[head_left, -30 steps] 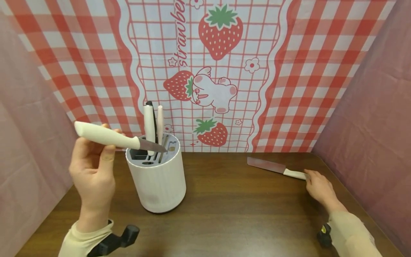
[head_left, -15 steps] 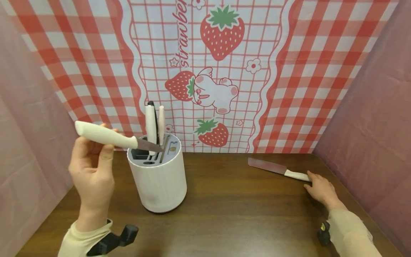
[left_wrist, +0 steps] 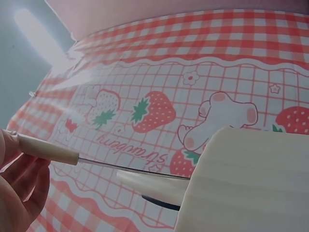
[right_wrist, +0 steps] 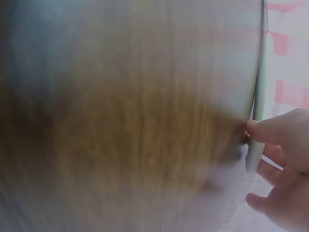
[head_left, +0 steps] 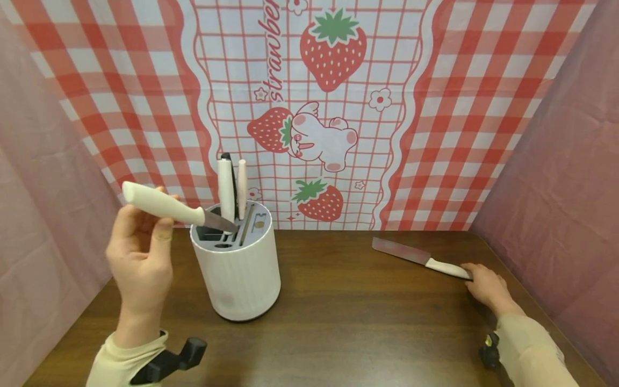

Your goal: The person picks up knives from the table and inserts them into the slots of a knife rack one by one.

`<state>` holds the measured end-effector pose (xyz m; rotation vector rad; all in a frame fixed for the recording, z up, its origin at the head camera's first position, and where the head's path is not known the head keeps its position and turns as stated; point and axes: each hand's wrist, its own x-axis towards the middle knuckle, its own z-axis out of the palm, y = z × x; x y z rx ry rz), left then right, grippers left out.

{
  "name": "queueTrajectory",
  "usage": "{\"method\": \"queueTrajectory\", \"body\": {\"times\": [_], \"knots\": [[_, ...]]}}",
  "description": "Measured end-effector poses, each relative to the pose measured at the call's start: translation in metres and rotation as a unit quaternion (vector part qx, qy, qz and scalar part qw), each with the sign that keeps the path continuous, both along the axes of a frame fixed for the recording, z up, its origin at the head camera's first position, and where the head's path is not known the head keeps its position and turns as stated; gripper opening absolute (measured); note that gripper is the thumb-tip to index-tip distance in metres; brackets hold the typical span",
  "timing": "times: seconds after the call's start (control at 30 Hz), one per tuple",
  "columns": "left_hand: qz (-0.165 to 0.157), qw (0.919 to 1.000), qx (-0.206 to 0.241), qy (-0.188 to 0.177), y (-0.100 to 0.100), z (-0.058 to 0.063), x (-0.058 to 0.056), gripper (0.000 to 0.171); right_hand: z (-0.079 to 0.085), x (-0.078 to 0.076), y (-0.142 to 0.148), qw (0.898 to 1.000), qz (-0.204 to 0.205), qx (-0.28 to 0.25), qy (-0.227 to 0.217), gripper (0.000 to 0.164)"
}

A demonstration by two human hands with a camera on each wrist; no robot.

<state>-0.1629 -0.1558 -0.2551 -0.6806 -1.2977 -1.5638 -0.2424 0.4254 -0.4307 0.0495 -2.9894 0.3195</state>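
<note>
My left hand [head_left: 140, 252] pinches the cream handle of a pointed kitchen knife [head_left: 162, 204] between thumb and fingers. Its blade tilts down to the right over the slotted grey top of a white round knife block [head_left: 237, 279]. In the left wrist view the knife [left_wrist: 50, 149] is nearly level, its tip out of sight behind the block's rim [left_wrist: 241, 179]. On the table at the right lies a square-ended kitchen knife [head_left: 401, 251], blade pointing left. My right hand [head_left: 488, 287] holds the end of its cream handle [right_wrist: 262, 92], with thumb and fingers on opposite sides.
In the block stand a white handle [head_left: 225, 188], a black handle [head_left: 234, 177] and a pale pink handle [head_left: 243, 188]. A strawberry-print cloth [head_left: 329, 134] hangs behind the brown wooden table [head_left: 348, 322]. Pink cloth closes off both sides.
The knife in my left hand has shifted slightly, its tip moving left and a little down over the block. At the right, the square-ended knife's handle end has swung slightly nearer.
</note>
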Motion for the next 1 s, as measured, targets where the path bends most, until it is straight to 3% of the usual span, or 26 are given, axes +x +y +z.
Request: {"method": "queueTrajectory", "body": {"times": [0.47,0.7,1.0], "knots": [[0.070,0.9959,-0.053,-0.023,0.004,-0.003,-0.001,0.031,0.004,0.002,-0.001,0.999,-0.037,-0.010,-0.029,0.034],[0.068,0.9946,-0.074,-0.026,0.005,-0.005,-0.001,0.029,0.004,0.002,0.000,0.999,-0.036,-0.017,-0.026,0.028],[0.080,0.9910,-0.100,-0.037,0.008,-0.010,-0.007,0.027,0.007,0.004,0.003,1.000,-0.004,-0.014,-0.021,0.025]]}}
